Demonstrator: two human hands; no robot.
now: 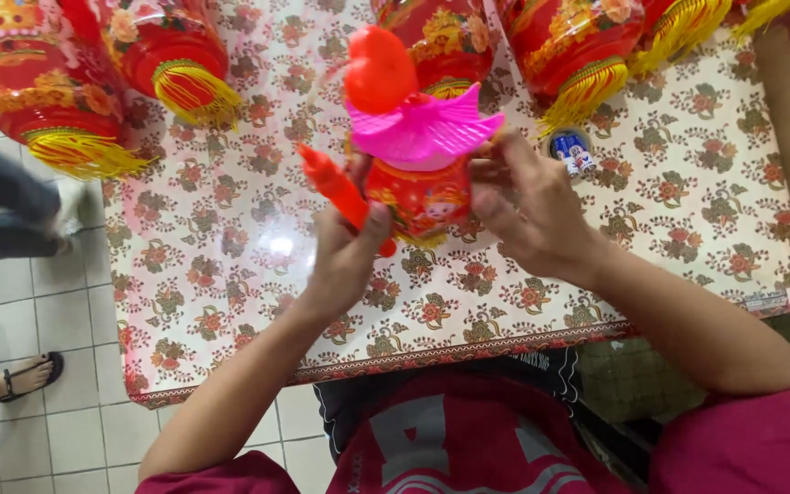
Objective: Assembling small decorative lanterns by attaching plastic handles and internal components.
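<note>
A small toy lantern (413, 197) with a red printed body, a pink fan-shaped top (427, 128) and an orange-red heart piece (378, 69) is held above the table. My left hand (345, 252) grips an orange plastic handle stick (331, 183) and the lantern's left side. My right hand (528, 206) holds the lantern's right side under the pink top, fingers curled against it.
The table carries a glossy floral cloth (688, 210). Large red lanterns with yellow tassels (57, 91) line its far edge. Two small batteries (571, 151) lie right of my right hand. Another person's legs and sandalled feet (20, 375) stand on the tiled floor at left.
</note>
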